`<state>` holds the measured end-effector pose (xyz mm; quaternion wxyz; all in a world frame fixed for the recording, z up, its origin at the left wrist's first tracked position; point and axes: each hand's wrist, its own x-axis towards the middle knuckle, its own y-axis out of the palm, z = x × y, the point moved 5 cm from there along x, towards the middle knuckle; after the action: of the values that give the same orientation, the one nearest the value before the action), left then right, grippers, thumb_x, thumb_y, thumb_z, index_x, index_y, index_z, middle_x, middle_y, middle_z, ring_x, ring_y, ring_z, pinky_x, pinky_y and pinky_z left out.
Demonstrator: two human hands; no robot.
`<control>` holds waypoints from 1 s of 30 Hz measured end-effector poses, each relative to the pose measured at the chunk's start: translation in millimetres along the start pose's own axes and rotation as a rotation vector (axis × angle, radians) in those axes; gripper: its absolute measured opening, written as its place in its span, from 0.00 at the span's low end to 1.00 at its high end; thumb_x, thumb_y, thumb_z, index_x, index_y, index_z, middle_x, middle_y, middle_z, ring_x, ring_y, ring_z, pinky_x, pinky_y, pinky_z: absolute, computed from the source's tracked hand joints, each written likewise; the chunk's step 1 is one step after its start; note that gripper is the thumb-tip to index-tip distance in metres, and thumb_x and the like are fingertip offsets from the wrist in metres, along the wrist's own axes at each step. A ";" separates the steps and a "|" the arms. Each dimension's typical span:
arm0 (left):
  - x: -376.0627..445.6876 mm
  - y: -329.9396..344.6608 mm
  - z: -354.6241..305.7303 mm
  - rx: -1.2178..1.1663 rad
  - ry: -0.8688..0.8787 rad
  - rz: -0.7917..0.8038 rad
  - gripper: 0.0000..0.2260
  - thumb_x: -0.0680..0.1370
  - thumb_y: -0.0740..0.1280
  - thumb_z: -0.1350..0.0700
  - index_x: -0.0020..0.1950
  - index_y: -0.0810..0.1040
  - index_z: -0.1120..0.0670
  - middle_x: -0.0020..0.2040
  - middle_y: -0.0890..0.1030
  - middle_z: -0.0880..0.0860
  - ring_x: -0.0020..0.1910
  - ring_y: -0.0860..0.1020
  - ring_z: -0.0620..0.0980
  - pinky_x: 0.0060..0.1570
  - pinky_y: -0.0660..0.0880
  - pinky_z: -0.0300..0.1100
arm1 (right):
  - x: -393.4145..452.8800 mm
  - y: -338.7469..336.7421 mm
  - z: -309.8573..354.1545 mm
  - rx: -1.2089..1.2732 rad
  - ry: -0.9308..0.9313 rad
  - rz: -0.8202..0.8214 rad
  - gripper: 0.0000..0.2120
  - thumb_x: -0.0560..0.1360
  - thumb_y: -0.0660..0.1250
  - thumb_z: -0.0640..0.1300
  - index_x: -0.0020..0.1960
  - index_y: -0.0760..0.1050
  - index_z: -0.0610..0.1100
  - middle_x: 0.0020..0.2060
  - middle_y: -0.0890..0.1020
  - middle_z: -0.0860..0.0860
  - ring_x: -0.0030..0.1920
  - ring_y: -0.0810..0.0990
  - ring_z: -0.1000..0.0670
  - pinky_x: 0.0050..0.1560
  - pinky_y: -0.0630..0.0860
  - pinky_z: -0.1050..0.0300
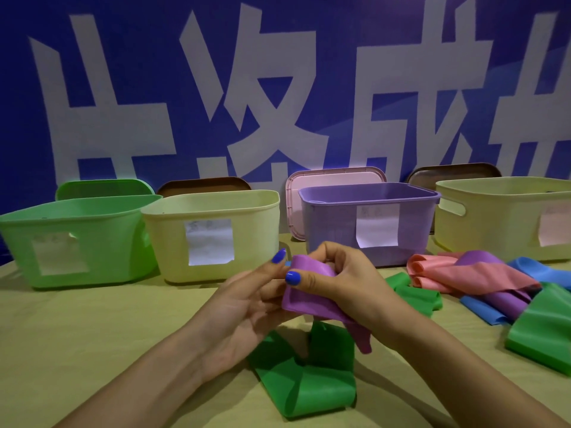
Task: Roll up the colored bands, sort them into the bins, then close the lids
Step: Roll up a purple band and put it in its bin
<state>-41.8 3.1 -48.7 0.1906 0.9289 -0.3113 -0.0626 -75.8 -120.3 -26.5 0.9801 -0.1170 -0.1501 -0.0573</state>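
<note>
Green band (304, 378) lies at the desk's (92, 335) near edge; above it, left hand (247, 307) and right hand (340, 279) both pinch a purple band (309, 299).

left hand (247, 304) and right hand (343, 282) pinch purple band (312, 298) above table (92, 335) | green band (306, 384) lies beneath | green bin (92, 242), cream bin (216, 211), purple bin (340, 230) stand open behind

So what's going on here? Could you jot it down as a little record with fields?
Held: purple band, gripped by left hand and right hand
Under hands: green band on table
Pile at right: pink band, more purple, blue, green
Bins: green bin, cream bin, purple bin, second cream bin
Lids: off, behind bins
</note>
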 end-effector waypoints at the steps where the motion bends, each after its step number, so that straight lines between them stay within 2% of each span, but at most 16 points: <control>1: -0.5 1.9 0.1 -0.010 -0.003 0.010 0.12 0.66 0.68 0.55 0.42 0.86 0.59 0.44 0.84 0.62 0.38 0.82 0.52 0.43 0.80 0.44 | 0.6 0.4 -0.8 -0.012 0.003 -0.010 0.26 0.50 0.74 0.59 0.40 0.73 0.44 0.34 0.80 0.47 0.34 0.80 0.52 0.36 0.77 0.58; 4: -1.7 2.8 5.8 -0.026 -0.087 0.003 0.09 0.65 0.67 0.57 0.36 0.86 0.60 0.39 0.84 0.60 0.33 0.82 0.50 0.34 0.80 0.40 | 1.5 2.4 -4.7 -0.053 0.016 -0.024 0.28 0.49 0.73 0.62 0.39 0.72 0.43 0.35 0.81 0.44 0.35 0.79 0.49 0.38 0.75 0.52; 6: -1.7 2.4 7.2 -0.040 -0.122 -0.009 0.09 0.65 0.67 0.58 0.35 0.85 0.60 0.36 0.84 0.59 0.30 0.82 0.48 0.31 0.80 0.38 | 2.0 3.8 -7.4 -0.054 0.032 -0.024 0.28 0.50 0.72 0.63 0.39 0.72 0.43 0.34 0.81 0.44 0.34 0.78 0.51 0.38 0.74 0.54; 8: -0.9 2.0 6.7 -0.064 -0.130 -0.016 0.09 0.65 0.67 0.58 0.36 0.85 0.61 0.35 0.83 0.59 0.29 0.82 0.48 0.30 0.80 0.39 | 2.1 5.3 -10.3 -0.045 0.076 0.016 0.29 0.53 0.70 0.64 0.42 0.73 0.42 0.35 0.82 0.46 0.35 0.78 0.52 0.39 0.73 0.57; 12: 1.7 -4.0 4.5 -0.115 -0.159 -0.019 0.11 0.66 0.68 0.58 0.42 0.85 0.63 0.39 0.82 0.62 0.33 0.81 0.50 0.35 0.81 0.42 | 3.1 2.8 -13.4 0.012 0.173 0.134 0.28 0.57 0.71 0.60 0.48 0.78 0.40 0.42 0.82 0.42 0.41 0.77 0.46 0.47 0.71 0.51; 14: 4.0 -8.5 4.5 -0.144 -0.170 -0.037 0.15 0.66 0.68 0.58 0.47 0.83 0.66 0.42 0.81 0.63 0.35 0.80 0.50 0.33 0.81 0.41 | 2.2 1.7 -13.6 0.001 0.198 0.173 0.26 0.60 0.70 0.57 0.49 0.79 0.39 0.43 0.81 0.42 0.42 0.76 0.45 0.46 0.69 0.52; 17: 6.5 -12.1 6.5 -0.142 -0.164 -0.062 0.17 0.67 0.68 0.58 0.52 0.80 0.67 0.40 0.79 0.62 0.33 0.76 0.49 0.29 0.78 0.38 | 0.3 2.0 -14.5 0.002 0.198 0.206 0.26 0.62 0.70 0.56 0.50 0.80 0.37 0.42 0.80 0.41 0.42 0.73 0.44 0.42 0.68 0.56; 23: 5.9 -11.1 5.8 -0.114 -0.132 -0.082 0.14 0.66 0.67 0.60 0.47 0.80 0.67 0.33 0.80 0.61 0.27 0.79 0.49 0.29 0.80 0.41 | 0.7 -1.1 -12.1 0.079 0.196 0.189 0.15 0.64 0.71 0.51 0.45 0.83 0.42 0.38 0.84 0.46 0.34 0.75 0.48 0.34 0.72 0.62; 26: 4.8 -13.9 6.4 -0.061 -0.119 -0.102 0.12 0.65 0.67 0.60 0.45 0.81 0.65 0.36 0.83 0.63 0.31 0.82 0.51 0.30 0.81 0.44 | 2.1 -1.5 -14.4 0.063 0.208 0.127 0.16 0.60 0.73 0.52 0.43 0.80 0.43 0.38 0.84 0.43 0.32 0.78 0.49 0.34 0.74 0.60; 30: 3.5 -10.8 8.5 -0.005 -0.112 -0.084 0.10 0.66 0.68 0.58 0.41 0.85 0.63 0.42 0.83 0.64 0.37 0.84 0.54 0.35 0.82 0.46 | 4.2 -2.2 -16.3 0.025 0.196 0.052 0.21 0.57 0.74 0.52 0.43 0.76 0.41 0.34 0.84 0.46 0.32 0.80 0.52 0.34 0.76 0.60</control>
<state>-35.0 6.2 -60.8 0.1725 0.9357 -0.2821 -0.1232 -67.7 -126.8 -39.9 0.9926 -0.1022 -0.0514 -0.0412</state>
